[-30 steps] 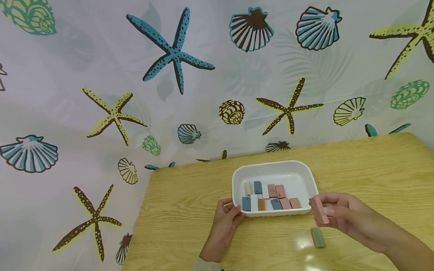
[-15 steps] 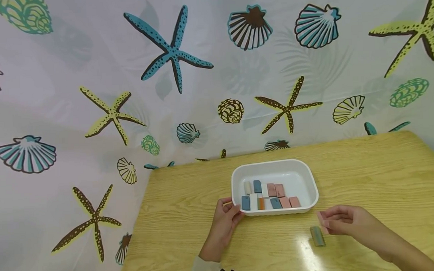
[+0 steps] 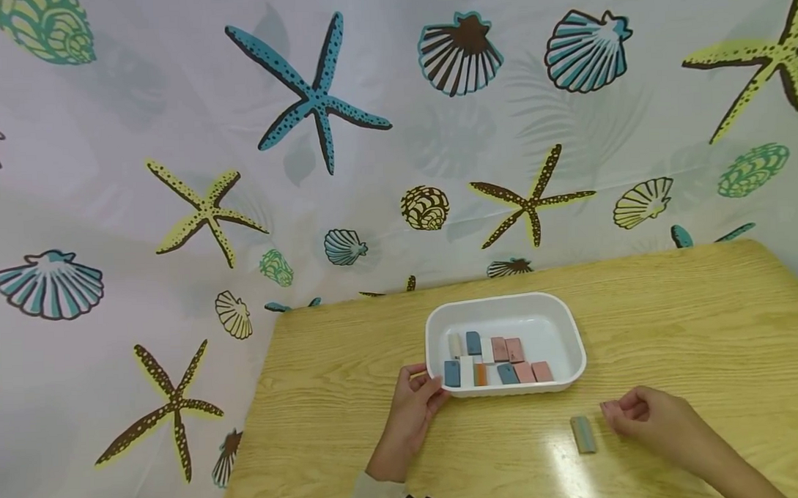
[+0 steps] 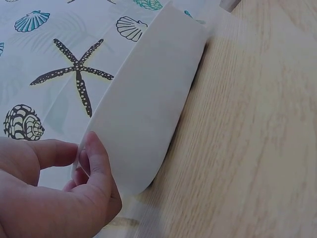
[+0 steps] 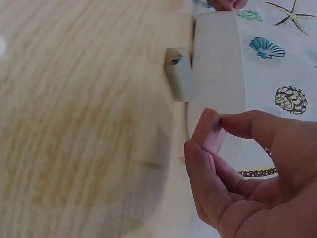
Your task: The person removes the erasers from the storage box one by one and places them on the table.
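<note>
My left hand (image 3: 410,417) grips the rim of a white plastic tray (image 3: 543,335) at its front left corner. In the left wrist view, thumb and fingers pinch the tray's thin edge (image 4: 94,116). Inside the tray lie several erasers, among them blue ones (image 3: 473,343), pink ones (image 3: 542,371) and white ones (image 3: 467,371). To the right of the tray, low over the table, my right hand (image 3: 659,423) pinches a pink eraser (image 5: 207,130) between thumb and fingers; in the head view the fingers mostly hide it. A grey-green eraser (image 3: 584,434) lies on the table just left of that hand.
The wood-grain table (image 3: 337,368) reaches back to a pale cloth (image 3: 370,191) printed with starfish and shells. An orange-striped eraser (image 3: 480,374) sits near the tray's front wall. The tray's right end shows bare white floor.
My right hand has carried the pink eraser away from the tray's front right corner, down and rightward past the grey-green eraser. The left hand stays on the rim.
</note>
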`<move>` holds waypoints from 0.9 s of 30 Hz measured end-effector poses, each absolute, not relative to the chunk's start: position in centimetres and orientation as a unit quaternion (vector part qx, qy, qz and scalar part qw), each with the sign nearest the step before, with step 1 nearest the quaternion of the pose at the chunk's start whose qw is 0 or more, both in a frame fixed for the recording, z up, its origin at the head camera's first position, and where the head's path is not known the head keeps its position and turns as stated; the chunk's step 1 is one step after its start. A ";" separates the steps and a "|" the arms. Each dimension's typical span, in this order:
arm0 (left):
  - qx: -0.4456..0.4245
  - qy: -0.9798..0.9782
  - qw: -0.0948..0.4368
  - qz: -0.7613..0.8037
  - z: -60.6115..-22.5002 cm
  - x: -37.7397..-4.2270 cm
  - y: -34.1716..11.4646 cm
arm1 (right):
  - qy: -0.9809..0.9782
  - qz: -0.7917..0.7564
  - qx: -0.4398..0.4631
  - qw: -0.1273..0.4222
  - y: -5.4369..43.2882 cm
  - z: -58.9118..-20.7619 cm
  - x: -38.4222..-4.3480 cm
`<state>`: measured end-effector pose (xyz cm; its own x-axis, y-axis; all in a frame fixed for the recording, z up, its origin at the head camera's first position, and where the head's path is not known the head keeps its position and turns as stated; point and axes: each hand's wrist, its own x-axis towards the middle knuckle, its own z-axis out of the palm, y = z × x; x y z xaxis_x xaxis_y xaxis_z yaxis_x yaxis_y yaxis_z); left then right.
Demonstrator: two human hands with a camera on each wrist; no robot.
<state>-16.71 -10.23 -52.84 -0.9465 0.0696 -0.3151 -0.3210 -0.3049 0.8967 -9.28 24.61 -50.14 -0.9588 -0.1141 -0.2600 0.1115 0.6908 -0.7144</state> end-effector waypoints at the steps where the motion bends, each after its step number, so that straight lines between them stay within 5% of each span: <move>1: -0.109 0.577 0.122 0.800 -52.8 -16.7 -10.2 | 0.911 -0.386 0.002 0.141 24.6 -50.4 -9.3; 27: -0.115 0.575 0.124 0.800 -53.3 -16.9 -10.3 | 0.906 -0.380 0.043 0.182 21.5 -51.8 -8.7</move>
<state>-16.87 -10.30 -53.32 -0.9425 0.0663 -0.3277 -0.3317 -0.3067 0.8921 -8.69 21.55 -51.77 -0.9301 -0.0610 -0.3623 0.2155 0.7080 -0.6726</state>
